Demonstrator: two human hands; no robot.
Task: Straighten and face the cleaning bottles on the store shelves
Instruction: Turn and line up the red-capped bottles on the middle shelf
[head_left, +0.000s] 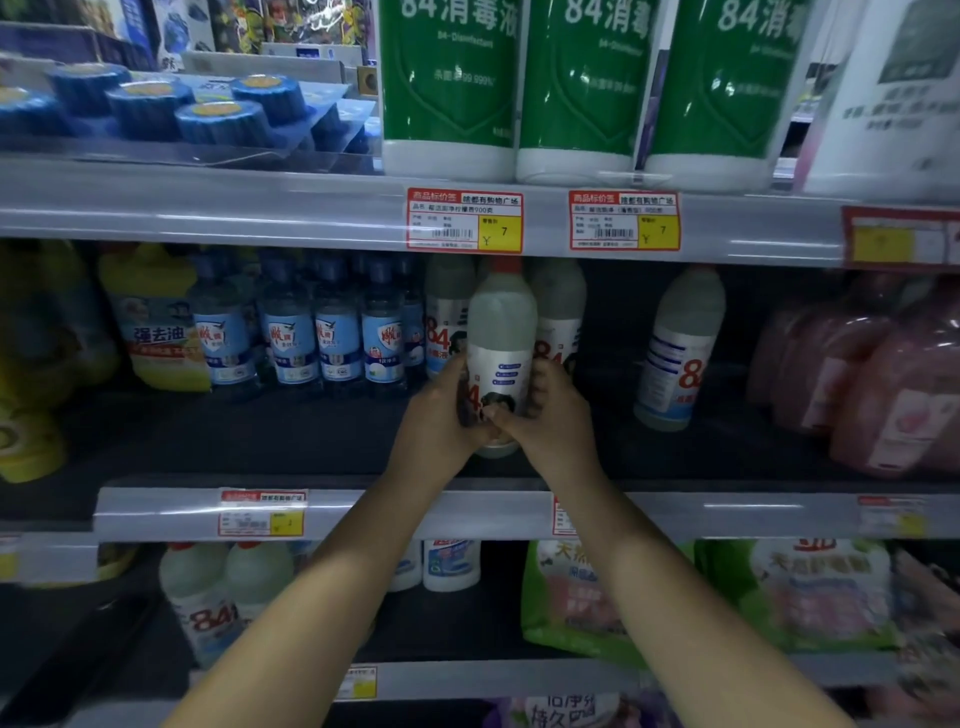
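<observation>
A white 84 disinfectant bottle (501, 338) with a red cap stands near the front of the middle shelf (322, 512). My left hand (441, 415) wraps its lower left side and my right hand (553, 415) wraps its lower right side, thumbs meeting in front. Its label is turned partly sideways. Two more 84 bottles (558, 317) stand just behind it. Another 84 bottle (678, 348) stands alone to the right, leaning slightly.
Blue-labelled bottles (332, 332) and a yellow cleaner bottle (156, 322) fill the left of the middle shelf; pink jugs (893, 384) stand at the right. Large green 84 jugs (587, 88) sit on the upper shelf. Below are more 84 bottles (208, 597) and green refill bags (582, 597).
</observation>
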